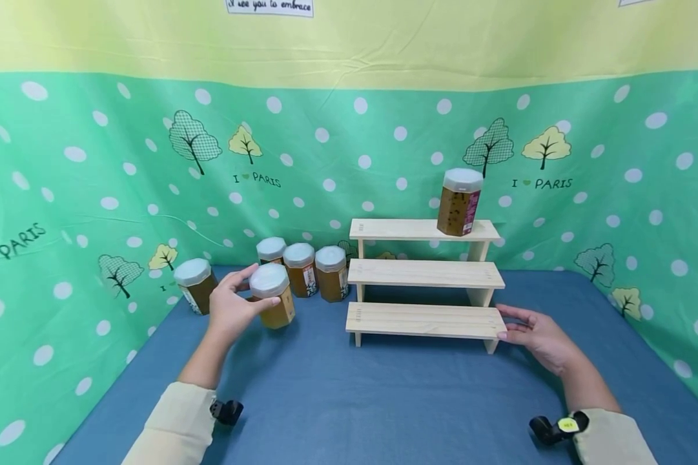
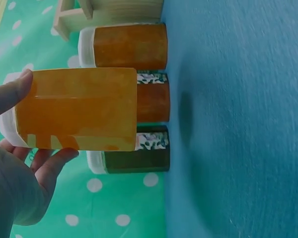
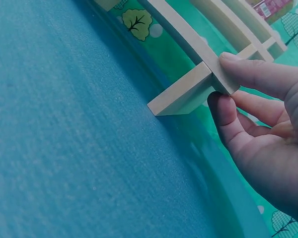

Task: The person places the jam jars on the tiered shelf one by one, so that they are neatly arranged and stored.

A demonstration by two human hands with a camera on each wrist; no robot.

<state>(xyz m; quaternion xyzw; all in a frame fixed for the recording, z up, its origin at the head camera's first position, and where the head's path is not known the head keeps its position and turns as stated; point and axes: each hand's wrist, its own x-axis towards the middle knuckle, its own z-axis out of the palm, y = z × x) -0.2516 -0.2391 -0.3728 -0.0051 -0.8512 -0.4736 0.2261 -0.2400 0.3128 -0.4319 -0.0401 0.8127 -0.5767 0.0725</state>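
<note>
My left hand (image 1: 230, 309) grips a white-lidded jar (image 1: 277, 310) of golden-orange contents, thumb on one side and fingers on the other. In the left wrist view the jar (image 2: 79, 109) hangs sideways in the picture, its base a little off the blue cloth. At the right end of the lowest step, my right hand (image 1: 542, 337) pinches the board of a three-step wooden stand (image 1: 424, 321). The right wrist view shows thumb and fingers on opposite faces of that board's end (image 3: 223, 79). A dark-speckled jar (image 1: 458, 203) stands on the top step, towards its right.
Three more lidded jars (image 1: 332, 274) cluster on the blue cloth (image 1: 349, 400) left of the stand, behind the held jar. Another darker jar (image 1: 195, 284) stands farther left, beside my left hand. A green polka-dot curtain (image 1: 325, 161) hangs behind and along both sides.
</note>
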